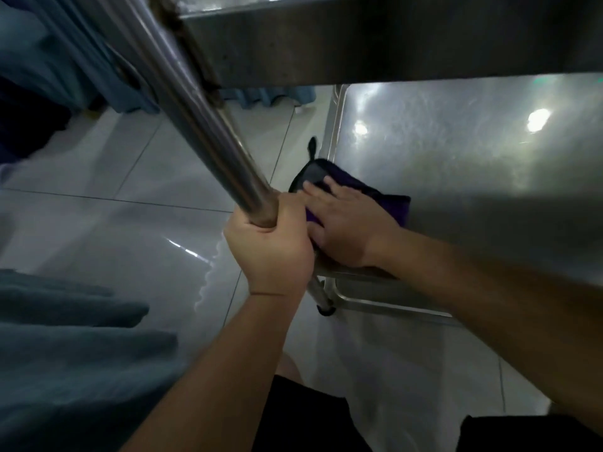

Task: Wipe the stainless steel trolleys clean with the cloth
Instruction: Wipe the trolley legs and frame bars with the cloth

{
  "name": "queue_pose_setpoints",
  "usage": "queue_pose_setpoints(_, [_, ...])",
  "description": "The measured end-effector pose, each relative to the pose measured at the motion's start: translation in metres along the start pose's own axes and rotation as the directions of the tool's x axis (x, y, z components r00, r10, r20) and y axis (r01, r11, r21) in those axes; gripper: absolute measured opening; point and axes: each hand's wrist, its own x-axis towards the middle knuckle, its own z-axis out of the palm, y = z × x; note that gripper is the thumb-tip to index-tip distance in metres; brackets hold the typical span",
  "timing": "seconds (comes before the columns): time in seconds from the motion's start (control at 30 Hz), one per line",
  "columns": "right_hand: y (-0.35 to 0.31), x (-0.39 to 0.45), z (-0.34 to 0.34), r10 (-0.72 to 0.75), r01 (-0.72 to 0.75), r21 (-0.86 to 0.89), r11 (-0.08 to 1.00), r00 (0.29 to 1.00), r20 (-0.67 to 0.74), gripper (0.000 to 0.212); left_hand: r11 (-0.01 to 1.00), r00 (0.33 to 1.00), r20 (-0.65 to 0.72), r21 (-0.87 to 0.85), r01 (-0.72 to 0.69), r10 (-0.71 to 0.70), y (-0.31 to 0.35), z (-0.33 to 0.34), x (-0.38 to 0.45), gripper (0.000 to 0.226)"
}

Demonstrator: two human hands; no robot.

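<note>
I look down at a stainless steel trolley. Its lower shelf [456, 151] shines with ceiling light reflections, and the upper shelf edge [359, 44] crosses the top of the view. My left hand [270, 246] is wrapped around the trolley's upright steel post [202, 132] near the lower shelf. My right hand [346, 223] lies flat, fingers spread, pressing a dark purple cloth [368, 190] onto the near left corner of the lower shelf. Part of the cloth hangs over the shelf's left rim.
Pale glossy floor tiles [130, 223] surround the trolley. Blue curtains hang at the upper left [65, 66] and lower left [65, 353]. A trolley leg with a dark foot [326, 309] stands below my hands. My legs in dark shorts [310, 419] are at the bottom.
</note>
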Motion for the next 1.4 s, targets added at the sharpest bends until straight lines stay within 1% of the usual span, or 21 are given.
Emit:
queue_pose_setpoints(0.07, [0.004,-0.002,0.0,-0.042,0.042,-0.004,0.999,0.999,0.026,0.068,1.0,1.0,0.013,0.002,0.008,-0.008,0.001,0.0,0.0,0.022])
queue_pose_setpoints(0.13, [0.016,0.016,-0.011,-0.025,0.024,-0.066,0.998,1.0,-0.012,0.067,1.0,1.0,0.004,0.016,0.009,-0.009,-0.001,-0.002,0.002,0.023])
queue_pose_setpoints(0.2, [0.035,0.045,-0.028,0.08,-0.087,-0.089,0.992,0.994,-0.077,0.067,0.999,1.0,0.004,0.038,-0.008,0.008,-0.003,-0.004,0.002,0.029])
queue_pose_setpoints(0.3, [0.071,0.082,-0.055,0.276,-0.283,-0.052,0.958,0.955,-0.112,0.069,0.999,0.999,0.041,0.03,-0.025,0.024,-0.002,-0.005,0.0,0.029])
queue_pose_setpoints(0.37, [0.093,0.089,-0.068,0.37,-0.375,-0.026,0.927,0.922,-0.115,0.071,1.0,0.999,0.034,0.023,-0.014,0.014,0.0,-0.004,0.001,0.031])
queue_pose_setpoints(0.43, [0.114,0.078,-0.075,0.454,-0.46,-0.002,0.888,0.878,-0.154,0.072,1.0,1.0,0.016,0.027,-0.011,0.011,0.0,-0.003,0.001,0.031])
queue_pose_setpoints(0.5, [0.139,0.048,-0.081,0.562,-0.569,0.033,0.822,0.8,-0.208,0.071,1.0,1.0,0.009,0.014,-0.01,0.01,-0.001,-0.003,0.002,0.029])
queue_pose_setpoints(0.63, [0.202,-0.043,-0.091,0.759,-0.76,0.145,0.633,0.573,-0.309,0.071,0.999,0.999,-0.002,0.018,0.045,-0.045,0.0,-0.003,0.0,0.022])
queue_pose_setpoints(0.7, [0.22,-0.076,-0.097,0.828,-0.819,0.198,0.538,0.471,-0.304,0.074,0.998,0.998,-0.003,0.015,0.066,-0.066,-0.001,-0.003,-0.001,0.02])
queue_pose_setpoints(0.77, [0.224,-0.083,-0.101,0.871,-0.85,0.235,0.471,0.406,-0.275,0.075,0.997,0.997,-0.01,0.03,0.074,-0.074,-0.001,-0.003,-0.001,0.022])
queue_pose_setpoints(0.8, [0.222,-0.077,-0.102,0.876,-0.855,0.234,0.463,0.401,-0.268,0.074,0.997,0.997,-0.014,0.032,0.075,-0.075,-0.001,-0.003,-0.001,0.024])
queue_pose_setpoints(0.83, [0.216,-0.067,-0.102,0.866,-0.851,0.21,0.482,0.426,-0.263,0.074,0.997,0.997,-0.02,0.031,0.075,-0.075,-0.001,-0.004,-0.001,0.025])
queue_pose_setpoints(0.87, [0.207,-0.054,-0.1,0.837,-0.83,0.17,0.531,0.481,-0.261,0.073,0.996,0.997,-0.023,0.029,0.079,-0.079,0.0,-0.003,-0.001,0.025])
queue_pose_setpoints(0.97, [0.164,-0.004,-0.082,0.65,-0.661,0.04,0.75,0.723,-0.234,0.066,0.997,0.997,-0.021,0.008,0.074,-0.074,0.0,-0.002,0.001,0.025])
queue_pose_setpoints(1.03, [0.123,0.026,-0.067,0.518,-0.529,-0.012,0.849,0.836,-0.182,0.065,0.997,0.997,-0.025,-0.01,0.078,-0.078,0.002,-0.001,0.001,0.024])
queue_pose_setpoints(1.07, [0.104,0.036,-0.059,0.455,-0.464,-0.032,0.885,0.877,-0.154,0.067,0.996,0.996,-0.03,-0.01,0.084,-0.085,0.002,-0.001,0.001,0.023])
queue_pose_setpoints(1.1, [0.087,0.043,-0.051,0.398,-0.407,-0.048,0.912,0.908,-0.133,0.068,0.996,0.995,-0.034,-0.01,0.092,-0.092,0.003,-0.001,0.0,0.022])
queue_pose_setpoints(1.17, [0.06,0.043,-0.037,0.307,-0.315,-0.062,0.947,0.945,-0.115,0.069,0.994,0.994,-0.043,-0.023,0.104,-0.105,0.005,0.001,0.0,0.022])
queue_pose_setpoints(1.27, [0.028,0.026,-0.017,0.218,-0.222,-0.035,0.975,0.972,-0.09,0.067,0.992,0.99,-0.069,-0.026,0.12,-0.122,0.006,0.003,0.001,0.024])
queue_pose_setpoints(1.4, [0.005,-0.012,0.004,0.132,-0.132,-0.019,0.991,0.991,-0.026,0.067,0.995,0.991,-0.09,0.024,0.099,-0.097,0.007,0.005,0.002,0.018])
